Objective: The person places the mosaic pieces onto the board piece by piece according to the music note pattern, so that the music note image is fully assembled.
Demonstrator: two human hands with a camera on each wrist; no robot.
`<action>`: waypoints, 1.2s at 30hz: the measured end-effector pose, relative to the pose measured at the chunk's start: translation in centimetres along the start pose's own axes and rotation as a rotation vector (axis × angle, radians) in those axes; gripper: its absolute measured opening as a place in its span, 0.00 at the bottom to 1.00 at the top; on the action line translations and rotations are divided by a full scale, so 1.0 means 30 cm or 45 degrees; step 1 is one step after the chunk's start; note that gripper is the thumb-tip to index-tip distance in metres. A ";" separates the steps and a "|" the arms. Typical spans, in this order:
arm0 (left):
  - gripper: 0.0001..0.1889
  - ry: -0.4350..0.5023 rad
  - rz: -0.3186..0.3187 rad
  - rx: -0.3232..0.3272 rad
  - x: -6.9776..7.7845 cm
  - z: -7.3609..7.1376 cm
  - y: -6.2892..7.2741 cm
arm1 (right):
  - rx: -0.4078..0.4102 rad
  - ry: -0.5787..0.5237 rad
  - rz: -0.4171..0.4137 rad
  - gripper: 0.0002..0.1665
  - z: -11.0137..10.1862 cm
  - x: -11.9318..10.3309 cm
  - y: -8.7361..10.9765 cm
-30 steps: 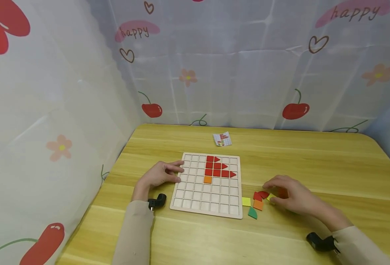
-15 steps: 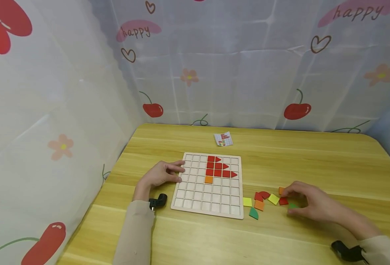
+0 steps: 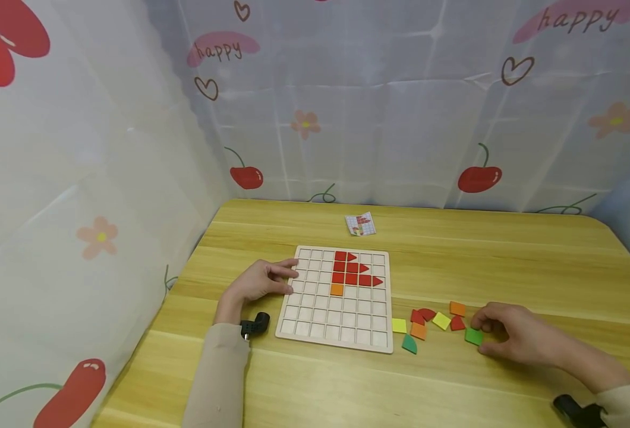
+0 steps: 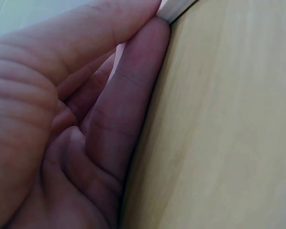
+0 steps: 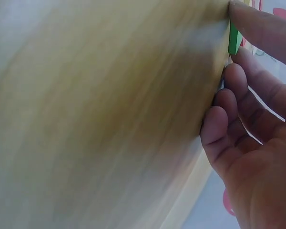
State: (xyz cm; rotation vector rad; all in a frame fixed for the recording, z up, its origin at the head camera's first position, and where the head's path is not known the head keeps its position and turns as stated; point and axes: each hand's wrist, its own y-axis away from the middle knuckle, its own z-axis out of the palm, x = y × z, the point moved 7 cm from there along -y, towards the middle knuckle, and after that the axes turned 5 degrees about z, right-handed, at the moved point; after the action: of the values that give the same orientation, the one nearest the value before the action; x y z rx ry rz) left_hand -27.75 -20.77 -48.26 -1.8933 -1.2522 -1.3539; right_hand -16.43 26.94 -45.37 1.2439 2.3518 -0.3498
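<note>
A pale wooden grid board (image 3: 305,309) lies on the table, its upper cells filled with red square and pointed tiles (image 3: 351,267) and one orange square tile (image 3: 336,289) below them. My left hand (image 3: 258,282) holds the board's left edge; up close in the left wrist view, the thumb and a finger (image 4: 128,71) meet at the rim. To the right of the loose tiles, my right hand (image 3: 518,333) pinches a green square tile (image 3: 473,336) between thumb and index finger, low over the tabletop. In the right wrist view the green tile (image 5: 234,36) shows edge-on between those fingertips, the other fingers curled below.
Between board and right hand lie loose tiles: a yellow square (image 3: 399,326), a green rounded piece (image 3: 409,343), an orange square (image 3: 418,331), another yellow (image 3: 441,321), orange (image 3: 457,308) and several red pieces (image 3: 427,314). A small pattern card (image 3: 360,224) sits behind the board.
My right hand has moved right, away from the yellow tile and past the orange and red ones, to the green square. The left hand has stayed on the board's edge.
</note>
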 end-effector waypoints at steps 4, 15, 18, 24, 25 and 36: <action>0.18 0.000 0.000 0.003 0.000 -0.001 0.000 | 0.003 0.040 0.010 0.19 0.000 -0.005 -0.002; 0.18 -0.028 -0.001 0.004 0.006 -0.004 0.004 | 0.013 0.130 0.022 0.15 -0.007 -0.027 -0.013; 0.18 -0.034 0.000 0.005 0.009 -0.003 0.004 | 0.004 0.127 0.010 0.15 -0.010 -0.029 -0.014; 0.18 -0.007 -0.006 0.009 0.003 -0.001 0.004 | 0.043 0.118 -0.026 0.16 -0.035 -0.035 -0.021; 0.18 -0.005 -0.006 0.010 0.002 -0.001 0.003 | 0.054 0.118 -0.032 0.16 -0.041 -0.036 -0.024; 0.18 -0.008 -0.010 0.016 0.005 -0.001 0.003 | 0.091 0.089 0.029 0.13 -0.084 -0.044 -0.109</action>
State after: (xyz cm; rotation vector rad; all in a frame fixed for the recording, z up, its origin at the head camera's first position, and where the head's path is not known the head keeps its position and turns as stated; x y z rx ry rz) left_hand -27.67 -20.77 -48.09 -1.8877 -1.2696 -1.3418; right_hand -19.18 25.25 -42.50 1.3351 2.4012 -0.3924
